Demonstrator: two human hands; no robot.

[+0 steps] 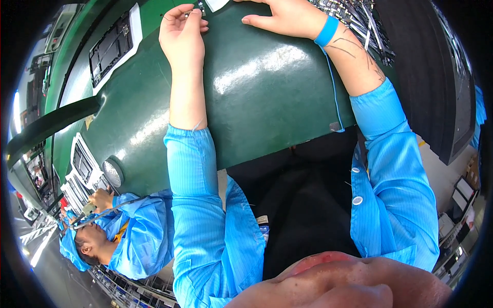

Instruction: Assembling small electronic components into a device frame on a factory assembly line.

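Note:
My left hand [186, 36] is raised over the green mat near the far edge of the view. Its thumb and fingers are pinched on a small electronic part [201, 7], only partly visible. To the right, my right hand [290, 19] has its thumb stretched out, apart from the fingers. The upper edge of the view cuts off those fingertips, and nothing shows in the grip. Between the hands lies the corner of a white piece [217, 4]. Beside my right hand is a pile of small circuit boards with dark strips [362, 23].
A blue wrist strap [327, 32] on my right wrist trails a cord to the mat edge. At left lie a black device frame [111, 49] on a white sheet, a dark curved arm [56, 123] and a round metal object [113, 172]. A co-worker [133, 231] sits at lower left.

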